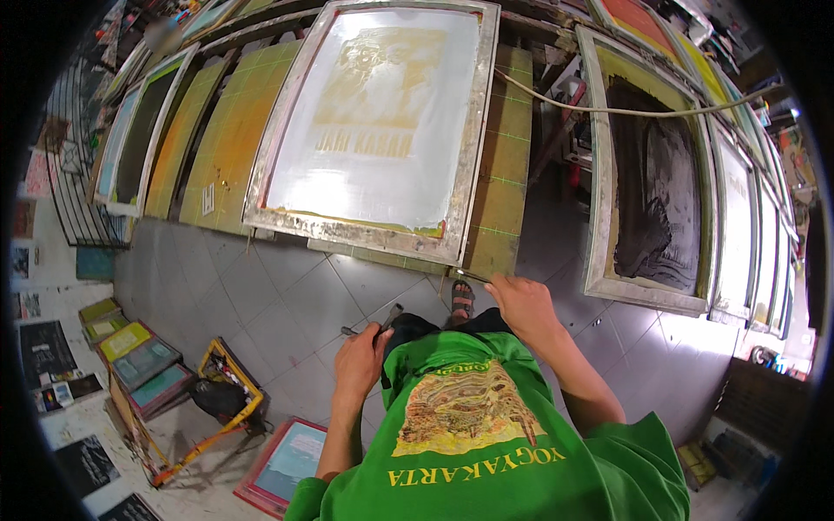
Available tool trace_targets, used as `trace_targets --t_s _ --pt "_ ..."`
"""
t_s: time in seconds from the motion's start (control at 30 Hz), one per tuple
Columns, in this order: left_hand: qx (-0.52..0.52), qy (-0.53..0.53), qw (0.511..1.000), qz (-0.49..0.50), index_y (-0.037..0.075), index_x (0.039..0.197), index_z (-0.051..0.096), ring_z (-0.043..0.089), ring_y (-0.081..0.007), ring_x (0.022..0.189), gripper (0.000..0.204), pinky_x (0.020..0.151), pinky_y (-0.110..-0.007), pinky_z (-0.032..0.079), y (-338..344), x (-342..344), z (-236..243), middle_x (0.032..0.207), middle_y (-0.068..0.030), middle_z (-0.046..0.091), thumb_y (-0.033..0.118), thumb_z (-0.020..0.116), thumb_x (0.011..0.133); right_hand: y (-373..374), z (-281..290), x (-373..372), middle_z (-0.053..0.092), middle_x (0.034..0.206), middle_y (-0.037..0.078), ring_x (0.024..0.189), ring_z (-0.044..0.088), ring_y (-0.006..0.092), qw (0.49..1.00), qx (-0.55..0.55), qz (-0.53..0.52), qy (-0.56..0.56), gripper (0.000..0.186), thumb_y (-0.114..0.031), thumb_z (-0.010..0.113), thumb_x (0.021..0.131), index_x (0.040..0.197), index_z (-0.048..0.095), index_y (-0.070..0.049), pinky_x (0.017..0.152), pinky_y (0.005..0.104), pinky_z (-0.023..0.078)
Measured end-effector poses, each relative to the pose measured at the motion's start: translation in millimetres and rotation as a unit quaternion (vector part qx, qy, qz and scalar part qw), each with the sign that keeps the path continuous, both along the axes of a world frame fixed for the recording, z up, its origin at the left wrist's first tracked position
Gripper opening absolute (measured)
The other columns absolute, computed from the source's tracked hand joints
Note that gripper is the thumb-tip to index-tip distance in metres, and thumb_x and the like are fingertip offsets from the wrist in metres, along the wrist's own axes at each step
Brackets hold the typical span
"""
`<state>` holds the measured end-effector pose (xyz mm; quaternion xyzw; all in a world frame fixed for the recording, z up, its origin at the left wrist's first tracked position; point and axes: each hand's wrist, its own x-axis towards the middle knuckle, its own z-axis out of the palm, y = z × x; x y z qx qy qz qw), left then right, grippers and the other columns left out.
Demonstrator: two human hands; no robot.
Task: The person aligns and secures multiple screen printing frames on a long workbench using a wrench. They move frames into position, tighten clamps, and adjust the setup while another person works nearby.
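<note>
Near my waist on the left, my left hand (358,358) is closed round a short dark metal tool (396,314) that looks like a wrench; its ends stick out past the fingers. Ahead and to the right, my right hand (526,308) pinches a thin dark rod-like tool (472,276). Its tip points toward the near right corner of a silk-screen frame (356,234); whether it touches cannot be told. White ink covers the mesh (304,182), with a yellowish stencil design. Beneath the frame lies an olive printing board (499,200).
A second screen with black ink (656,200) stands right, with more screens beyond. A beige cable (608,110) crosses there. Orange-tinted boards (239,139) are at left. On the tiled floor (304,295) are an orange-framed stool (248,373), stacked screens (143,356) and a red-edged screen (287,460).
</note>
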<state>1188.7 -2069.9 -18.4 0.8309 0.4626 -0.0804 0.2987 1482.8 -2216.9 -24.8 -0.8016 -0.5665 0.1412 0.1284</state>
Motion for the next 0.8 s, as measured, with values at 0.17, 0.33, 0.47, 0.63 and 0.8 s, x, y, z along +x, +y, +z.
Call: trace_targets --t_s 0.17,0.33,0.47,0.63,0.8 --pt "0.023 -0.026 0.998 -0.056 0.007 0.094 0.067 0.068 -0.0428 0.081 0.042 0.069 -0.054 0.049 -25.1 2.9 -21.1 0.076 -0.0181 0.070 0.045 0.055 0.107 14.0 -8.8 -3.5 0.070 0.077 0.013 0.072 0.073 0.0333 0.997 -0.006 0.030 -0.064 0.021 -0.027 0.065 0.101 0.096 0.063 -0.007 0.060 0.0460 0.057" --pt "0.094 -0.124 0.983 -0.094 0.004 0.091 0.066 0.068 -0.0419 0.079 0.046 0.068 -0.052 0.050 -37.4 13.4 -43.8 0.074 -0.0179 0.069 0.044 0.053 0.109 19.5 -5.4 -4.3 0.071 0.079 0.017 0.075 0.071 0.0402 0.999 -0.019 0.016 -0.038 0.028 -0.032 0.060 0.105 0.096 0.065 -0.005 0.065 0.0511 0.056" --pt "-0.229 -0.187 0.955 0.023 0.002 0.088 0.062 0.065 -0.0325 0.070 0.054 0.068 -0.043 0.050 -37.8 31.2 -49.3 0.073 -0.0177 0.070 0.049 0.049 0.111 20.9 3.1 -8.6 0.072 0.080 0.017 0.074 0.071 0.0404 0.998 -0.029 0.020 -0.053 0.029 -0.033 0.061 0.104 0.094 0.066 -0.005 0.065 0.0516 0.056" --pt "-0.233 -0.245 0.941 0.015 0.000 0.091 0.062 0.066 -0.0320 0.069 0.053 0.067 -0.042 0.050 -46.8 42.1 -63.3 0.074 -0.0162 0.067 0.046 0.047 0.112 29.6 14.3 -7.9 0.072 0.077 0.018 0.073 0.072 0.0402 0.995 -0.039 0.038 -0.079 0.030 -0.033 0.062 0.103 0.093 0.068 -0.005 0.063 0.0517 0.055" --pt "-0.279 -0.281 0.915 0.069 -0.001 0.095 0.064 0.064 -0.0324 0.070 0.052 0.069 -0.042 0.051 -53.1 48.4 -64.7 0.077 -0.0165 0.067 0.044 0.046 0.113 37.2 14.3 -7.8 0.071 0.074 0.019 0.073 0.072 0.0398 0.993 -0.040 0.068 -0.088 0.029 -0.033 0.063 0.102 0.093 0.070 -0.007 0.063 0.0514 0.055"
